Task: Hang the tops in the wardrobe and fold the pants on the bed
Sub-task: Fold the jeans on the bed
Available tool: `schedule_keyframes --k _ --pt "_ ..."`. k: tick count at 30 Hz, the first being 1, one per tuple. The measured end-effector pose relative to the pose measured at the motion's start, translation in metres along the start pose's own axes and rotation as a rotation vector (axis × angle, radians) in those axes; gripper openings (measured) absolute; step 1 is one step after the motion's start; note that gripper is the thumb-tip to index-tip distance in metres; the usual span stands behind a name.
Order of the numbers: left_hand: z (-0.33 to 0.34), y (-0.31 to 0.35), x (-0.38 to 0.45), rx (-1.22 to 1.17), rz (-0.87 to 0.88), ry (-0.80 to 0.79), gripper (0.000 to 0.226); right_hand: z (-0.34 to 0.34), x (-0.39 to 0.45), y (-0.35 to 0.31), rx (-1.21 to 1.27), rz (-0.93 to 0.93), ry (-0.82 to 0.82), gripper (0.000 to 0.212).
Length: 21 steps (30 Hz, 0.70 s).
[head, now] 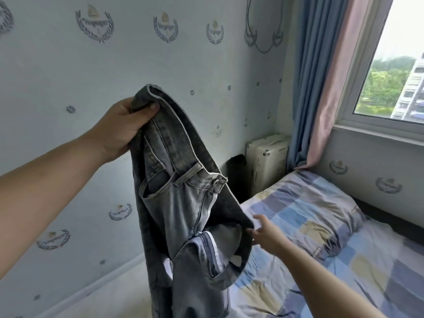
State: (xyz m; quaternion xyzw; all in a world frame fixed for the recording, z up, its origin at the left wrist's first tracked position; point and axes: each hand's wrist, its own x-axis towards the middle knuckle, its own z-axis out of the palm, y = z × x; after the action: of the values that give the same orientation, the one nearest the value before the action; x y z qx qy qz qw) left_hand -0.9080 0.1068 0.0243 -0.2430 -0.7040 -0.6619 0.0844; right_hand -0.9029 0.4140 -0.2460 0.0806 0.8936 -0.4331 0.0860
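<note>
A pair of grey-blue jeans [183, 203] hangs in the air in front of me, fly unzipped and waistband gaping. My left hand [121, 129] grips one end of the waistband up high, thumb over the fabric. My right hand [266, 232] reaches out lower down, its fingers spread at the far side of the waistband; the fingertips touch or nearly touch the denim. The bed [332, 237] with a blue, beige and white checked cover lies to the right below the jeans. The legs of the jeans drop out of view at the bottom.
A wallpapered wall [68, 76] stands close on the left. A white appliance [266, 157] and a dark object [236, 171] sit in the corner by the bed's head. Blue and pink curtains [321, 88] hang beside a window [394, 65] on the right.
</note>
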Motion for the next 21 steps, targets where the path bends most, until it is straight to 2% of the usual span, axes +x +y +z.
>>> schedule_keyframes --k 1,3,6,7,9,11,13,16,18,21 --pt "-0.003 0.003 0.001 0.016 0.014 -0.011 0.016 0.009 0.002 -0.006 -0.011 -0.017 -0.032 0.034" --pt "-0.012 0.009 0.004 0.056 0.042 -0.022 0.014 0.020 0.006 -0.023 0.036 -0.048 -0.049 0.033" --pt "-0.037 0.016 0.005 0.083 0.067 0.017 0.014 0.028 0.016 -0.049 0.170 -0.066 0.001 0.035" --pt "-0.048 0.018 0.004 0.082 0.070 0.045 0.014 0.030 0.019 -0.056 0.139 -0.093 0.013 0.033" --pt "-0.065 0.020 0.000 0.075 0.078 0.081 0.015 0.032 0.022 -0.067 -0.128 -0.198 0.013 0.030" --pt "-0.078 0.023 -0.004 0.085 0.086 0.080 0.016 0.041 0.027 -0.076 -0.315 -0.265 0.020 0.051" --pt "-0.089 0.028 -0.010 0.108 0.102 0.056 0.016 0.056 0.034 -0.090 -0.310 -0.294 -0.007 0.058" --pt "-0.107 0.036 -0.018 0.134 0.121 0.050 0.014 0.073 0.047 -0.124 -0.242 -0.323 -0.104 0.038" --pt "-0.125 0.037 -0.022 0.161 0.111 0.099 0.018 0.078 0.052 -0.141 -0.125 -0.306 -0.151 0.040" --pt "-0.165 0.027 -0.030 0.272 0.074 0.257 0.014 0.072 0.059 -0.166 0.220 -0.227 -0.167 0.041"
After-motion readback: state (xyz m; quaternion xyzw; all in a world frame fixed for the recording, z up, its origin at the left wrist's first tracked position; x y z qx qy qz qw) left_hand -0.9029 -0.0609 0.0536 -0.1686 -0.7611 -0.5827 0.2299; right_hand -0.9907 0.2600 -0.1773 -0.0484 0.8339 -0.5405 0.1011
